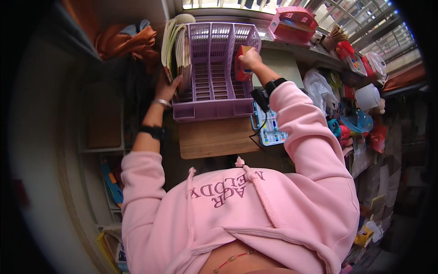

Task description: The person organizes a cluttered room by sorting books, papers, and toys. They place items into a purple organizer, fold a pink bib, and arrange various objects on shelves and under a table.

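Note:
A purple plastic desk rack [214,109] with several upright compartments stands on the wooden table. In its right compartment my right hand [251,59] is closed on the upper part of a red box [241,73] with a yellowish top. At the rack's left side stands an upright stack of books [171,45]. My left hand [168,86] is wrapped round the near lower end of these books, thumb on the side toward the rack; its other fingers are partly hidden. The rack's middle compartments show bare slatted bottoms.
A wooden tabletop [214,139] lies before the rack. Right of it are a light-blue case [272,130] of small items and a black cable [260,132]. A pink toy house [294,25] stands on the sill. Bags [319,89] and clutter crowd the right; orange cloth [125,43] hangs left.

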Available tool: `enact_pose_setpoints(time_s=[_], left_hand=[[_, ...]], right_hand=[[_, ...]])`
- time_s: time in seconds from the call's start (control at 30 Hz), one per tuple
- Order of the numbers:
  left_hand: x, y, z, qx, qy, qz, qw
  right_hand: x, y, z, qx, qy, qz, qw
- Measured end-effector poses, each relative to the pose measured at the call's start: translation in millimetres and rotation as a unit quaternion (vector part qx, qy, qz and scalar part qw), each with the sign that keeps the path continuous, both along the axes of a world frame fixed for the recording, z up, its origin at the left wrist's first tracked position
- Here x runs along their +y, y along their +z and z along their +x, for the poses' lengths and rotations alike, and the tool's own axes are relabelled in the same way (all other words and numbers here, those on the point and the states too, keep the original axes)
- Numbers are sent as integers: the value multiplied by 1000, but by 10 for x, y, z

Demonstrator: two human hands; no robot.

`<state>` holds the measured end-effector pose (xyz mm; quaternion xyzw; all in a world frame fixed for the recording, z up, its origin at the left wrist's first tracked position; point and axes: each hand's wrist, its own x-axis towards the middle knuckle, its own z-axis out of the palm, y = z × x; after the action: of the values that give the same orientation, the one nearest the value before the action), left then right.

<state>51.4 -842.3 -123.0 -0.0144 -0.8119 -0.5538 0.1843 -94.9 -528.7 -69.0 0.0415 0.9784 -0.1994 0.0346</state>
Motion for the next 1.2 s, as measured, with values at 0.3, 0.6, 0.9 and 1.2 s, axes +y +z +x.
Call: enact_pose_setpoints(time_s=[0.3, 0.6, 0.9, 1.2], left_hand=[[276, -446, 177, -28, 95, 64, 993], [140, -266, 621, -167, 174, 259, 935], [522, -122, 1060, -176, 220, 329, 901], [1784, -245, 1102, -170, 313, 284, 890]], right_hand=[[-189, -404, -356, -37, -8, -32, 999], [184, 382, 232, -27, 155, 46, 986], [2907, 1192, -4, 26, 29, -77, 996], [3745, -198, -1174, -29, -145, -24, 989]])
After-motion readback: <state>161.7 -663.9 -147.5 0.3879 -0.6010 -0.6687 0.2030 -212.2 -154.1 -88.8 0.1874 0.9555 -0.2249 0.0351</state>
